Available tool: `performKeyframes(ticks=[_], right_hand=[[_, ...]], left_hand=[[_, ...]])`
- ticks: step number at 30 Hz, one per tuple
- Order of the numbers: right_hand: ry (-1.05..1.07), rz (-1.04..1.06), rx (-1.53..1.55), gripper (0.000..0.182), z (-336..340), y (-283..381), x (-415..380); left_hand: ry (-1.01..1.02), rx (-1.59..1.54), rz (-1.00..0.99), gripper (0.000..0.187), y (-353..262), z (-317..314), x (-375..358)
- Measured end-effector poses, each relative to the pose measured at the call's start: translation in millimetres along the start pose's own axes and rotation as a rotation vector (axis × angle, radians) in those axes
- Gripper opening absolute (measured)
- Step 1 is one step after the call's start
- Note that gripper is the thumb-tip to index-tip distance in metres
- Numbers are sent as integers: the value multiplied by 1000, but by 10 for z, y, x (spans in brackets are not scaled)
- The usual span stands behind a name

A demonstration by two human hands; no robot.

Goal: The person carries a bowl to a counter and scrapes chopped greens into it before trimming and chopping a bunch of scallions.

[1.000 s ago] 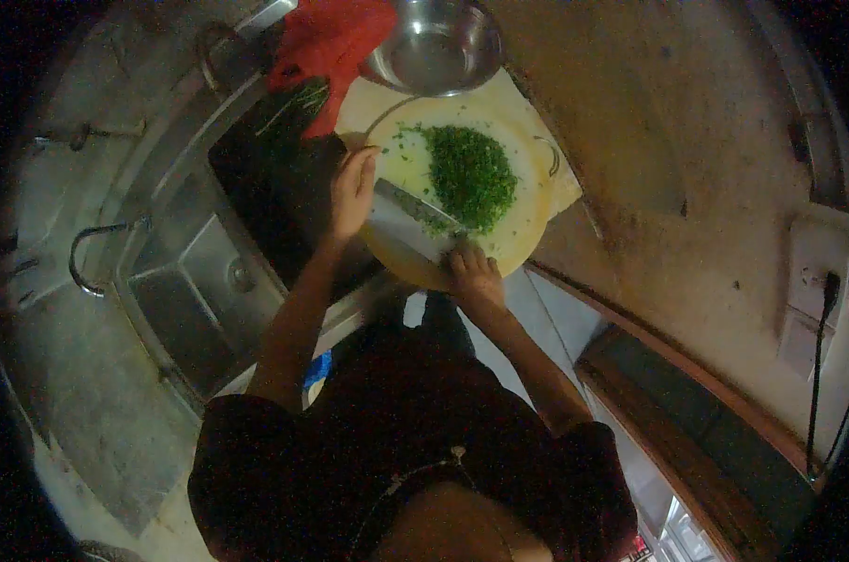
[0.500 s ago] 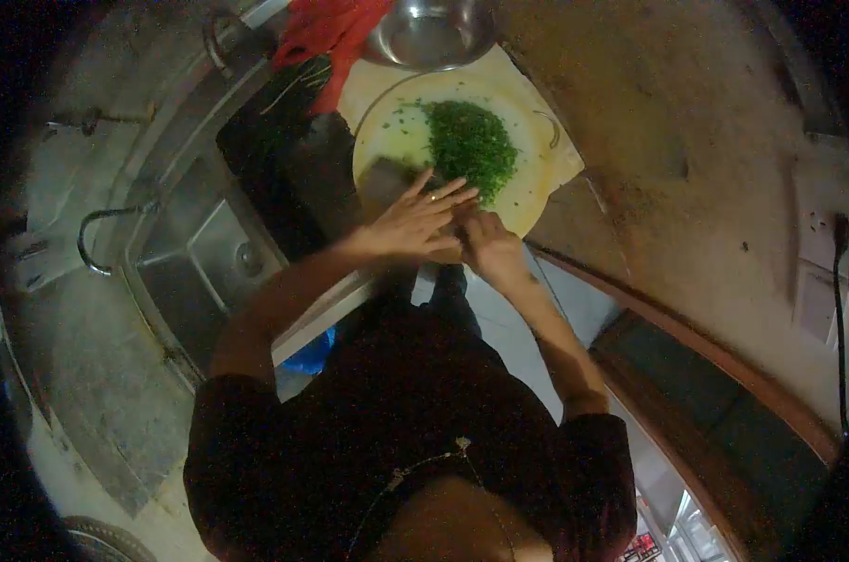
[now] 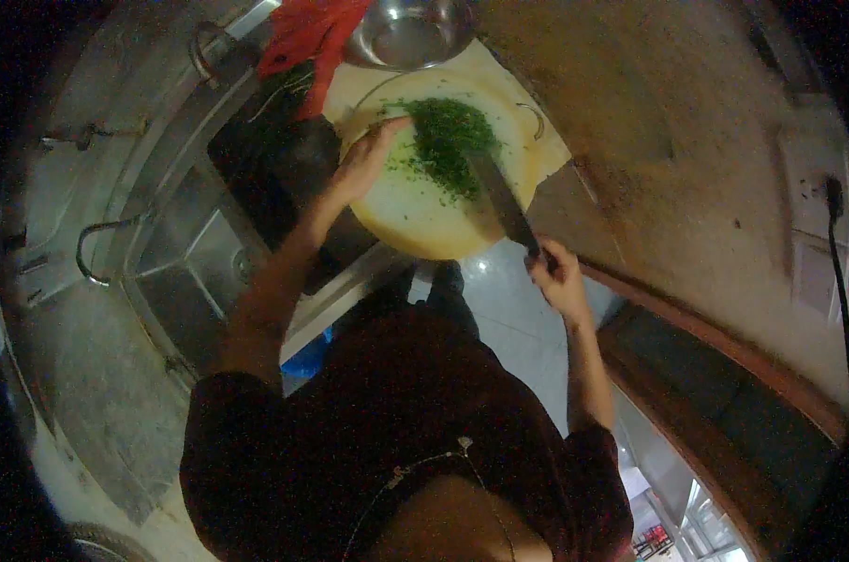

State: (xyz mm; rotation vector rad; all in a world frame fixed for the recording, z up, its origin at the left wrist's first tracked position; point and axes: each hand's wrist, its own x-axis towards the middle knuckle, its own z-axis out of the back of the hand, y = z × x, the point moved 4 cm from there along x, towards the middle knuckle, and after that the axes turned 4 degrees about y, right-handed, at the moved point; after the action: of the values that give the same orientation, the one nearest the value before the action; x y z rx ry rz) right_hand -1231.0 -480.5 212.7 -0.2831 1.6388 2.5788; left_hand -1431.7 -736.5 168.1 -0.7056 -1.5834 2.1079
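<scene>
A round pale cutting board (image 3: 415, 211) lies on the counter with a heap of chopped green herbs (image 3: 448, 140) on its far half. My right hand (image 3: 557, 276) grips the handle of a large knife (image 3: 501, 201), whose blade reaches over the board's right side toward the herbs. My left hand (image 3: 366, 161) rests on the board's left edge, fingers spread, touching the scattered greens.
A steel bowl (image 3: 407, 36) stands beyond the board, with a red cloth (image 3: 304, 37) to its left. A dark tray (image 3: 274, 173) and a steel sink (image 3: 176, 272) with a curved tap (image 3: 101, 239) lie to the left. A brown counter (image 3: 668, 122) stretches right.
My right hand has swung the knife from the board's near side out to the right. My left hand has left the blade and moved up to the board's left edge by the herbs.
</scene>
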Motion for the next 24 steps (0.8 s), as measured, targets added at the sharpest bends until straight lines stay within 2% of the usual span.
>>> performKeyframes(ticks=[1, 2, 3, 4, 5, 6, 8, 10, 12, 13, 15, 16, 18, 19, 20, 21, 22, 23, 24], right_hand=[[-12, -203, 378, 20, -55, -62, 48], [-43, -250, 578, 19, -130, -37, 147], [-72, -293, 777, 20, -233, 17, 280], [-98, -241, 914, 24, -342, 125, 409], [-34, -203, 1080, 24, -431, 170, 526], [-80, -213, 1080, 21, -452, 122, 616], [-47, -176, 1146, 20, -507, 165, 706], [-37, -191, 1139, 19, -551, 112, 707], [-39, -208, 1120, 18, -607, 99, 624], [-43, -270, 1072, 18, -586, 32, 537], [-7, -334, 952, 16, -542, -119, 362], [5, -365, 1006, 15, -528, -172, 236], [-88, -336, 957, 14, -478, -436, -4], [-88, -338, 954, 14, -441, -564, -54], [-202, -332, 924, 14, -365, -660, -104], [-316, -326, 892, 13, -293, -707, -144], [-322, -329, 893, 13, -267, -740, -124], [-387, -315, 878, 12, -213, -771, -63], [-452, -298, 861, 11, -159, -803, 16]], left_hand=[[-156, -200, -41, 55, 11, -25, -9], [-146, -201, -46, 55, -15, -170, -4], [-134, -699, 54, 57, 6, -359, -2], [-117, -1195, 158, 59, 63, -505, -14], [356, -1875, 47, 64, 168, -688, -8], [348, -1865, 44, 64, -19, -770, -15], [233, -1718, 181, 65, -311, -972, -57], [253, -1740, 201, 65, -324, -960, -73], [517, -1662, 104, 63, -335, -899, -141], [518, -1662, 105, 63, -284, -895, -124], [455, -1730, -30, 60, -220, -809, -57], [457, -1729, -30, 60, -204, -792, -25], [25, -1322, 3, 56, -84, -663, 59], [-127, -1061, -2, 54, 31, -659, 93], [-126, -1064, 2, 54, 143, -752, 82], [-268, -512, -110, 57, 158, -776, 21], [-386, 46, -214, 62, 141, -832, -50], [-378, 379, -286, 80, 0, -915, -145], [-373, 378, -288, 80, -26, -951, -203]])
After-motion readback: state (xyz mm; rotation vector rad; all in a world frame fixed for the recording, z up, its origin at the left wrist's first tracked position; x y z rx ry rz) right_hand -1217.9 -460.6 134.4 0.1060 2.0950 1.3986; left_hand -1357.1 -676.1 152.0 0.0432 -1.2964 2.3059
